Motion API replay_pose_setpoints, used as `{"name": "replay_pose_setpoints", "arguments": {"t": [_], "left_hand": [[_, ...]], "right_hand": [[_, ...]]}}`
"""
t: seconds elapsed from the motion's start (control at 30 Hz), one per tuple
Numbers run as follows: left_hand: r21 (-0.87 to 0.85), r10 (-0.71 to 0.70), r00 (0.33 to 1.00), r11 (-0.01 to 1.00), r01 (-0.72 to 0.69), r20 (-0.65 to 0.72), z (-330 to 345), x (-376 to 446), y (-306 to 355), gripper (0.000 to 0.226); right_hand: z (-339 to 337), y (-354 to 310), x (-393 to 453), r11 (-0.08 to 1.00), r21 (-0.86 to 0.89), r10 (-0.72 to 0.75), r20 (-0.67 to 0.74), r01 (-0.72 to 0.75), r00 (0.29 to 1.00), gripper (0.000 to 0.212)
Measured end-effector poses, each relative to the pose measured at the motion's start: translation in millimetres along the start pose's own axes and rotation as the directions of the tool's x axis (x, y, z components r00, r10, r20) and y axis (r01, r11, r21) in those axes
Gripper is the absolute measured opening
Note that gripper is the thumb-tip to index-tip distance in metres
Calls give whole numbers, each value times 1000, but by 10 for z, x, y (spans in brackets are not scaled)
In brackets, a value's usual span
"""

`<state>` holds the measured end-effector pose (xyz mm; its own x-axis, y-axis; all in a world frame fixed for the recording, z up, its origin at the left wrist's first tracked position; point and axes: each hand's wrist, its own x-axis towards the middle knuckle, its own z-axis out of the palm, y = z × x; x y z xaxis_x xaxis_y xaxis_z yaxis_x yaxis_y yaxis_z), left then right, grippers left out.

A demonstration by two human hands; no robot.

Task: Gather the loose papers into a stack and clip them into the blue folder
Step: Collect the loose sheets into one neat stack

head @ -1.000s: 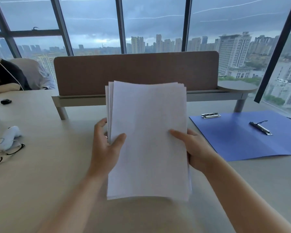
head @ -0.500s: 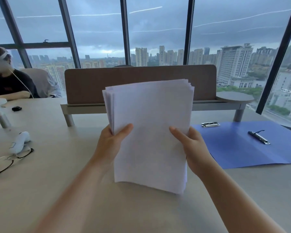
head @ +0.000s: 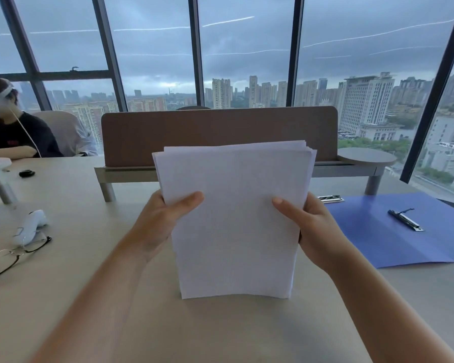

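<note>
Standing upright on its lower edge, the stack of papers (head: 233, 218) rests on the pale counter (head: 89, 297) directly before the person, its top edges slightly fanned and uneven. The left hand (head: 163, 221) grips the stack's left side, thumb laid across the front sheet and fingers hidden behind. The right hand (head: 309, 226) grips the right side the same way, thumb on the front and fingers curled round the back. To the right, apart from the stack, the blue folder (head: 378, 244) lies open and flat on the counter, with a metal clip bar (head: 405, 219) lying on its inside face. A second metal clip piece (head: 330, 198) sits at the folder's far left corner. On the left of the counter lie a pair of glasses (head: 13, 255) and a white device (head: 30, 226) just beside them. A brown divider panel (head: 218, 129) stands behind the stack, and another person in a dark shirt (head: 13, 137) sits at far left.
</note>
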<state>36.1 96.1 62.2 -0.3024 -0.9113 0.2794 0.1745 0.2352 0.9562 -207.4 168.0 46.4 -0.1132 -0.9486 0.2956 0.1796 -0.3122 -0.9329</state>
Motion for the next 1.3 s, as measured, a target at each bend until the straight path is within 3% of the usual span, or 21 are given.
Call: {"name": "replay_pose_setpoints", "arguments": {"t": [0.07, 0.17, 0.27, 0.4, 0.77, 0.87, 1.03, 1.23, 1.3], "left_hand": [[-37, 67, 998, 997, -66, 18, 0, 57, 95, 17], [-140, 127, 987, 984, -112, 102, -12, 112, 206, 34], [-218, 165, 967, 968, -121, 196, 1, 129, 294, 42], [-138, 177, 958, 979, -148, 227, -4, 179, 395, 33], [-74, 210, 963, 977, -200, 170, -15, 248, 390, 27], [-87, 202, 963, 978, -189, 180, 3, 242, 402, 29], [-160, 200, 961, 972, -171, 189, -49, 242, 397, 12], [-111, 206, 957, 976, -186, 207, -70, 247, 381, 27], [-120, 204, 958, 976, -182, 202, -28, 237, 394, 21]], "right_hand": [[15, -115, 69, 1000, 7, -23, 25, 23, 999, 43], [31, -268, 171, 998, 41, -50, 82, 47, 995, 34], [53, -369, 248, 993, 112, -62, 199, 41, 978, 41], [59, -445, 318, 989, 144, -86, 296, 45, 951, 52], [54, -490, 353, 987, 123, -127, 223, 101, 966, 14], [57, -491, 350, 988, 122, -122, 223, 96, 967, 13], [63, -480, 326, 990, 115, -107, 214, 84, 971, 13], [84, -469, 313, 986, 156, -85, 210, 52, 974, 15], [100, -467, 311, 983, 173, -95, 234, 55, 968, 14]]}}
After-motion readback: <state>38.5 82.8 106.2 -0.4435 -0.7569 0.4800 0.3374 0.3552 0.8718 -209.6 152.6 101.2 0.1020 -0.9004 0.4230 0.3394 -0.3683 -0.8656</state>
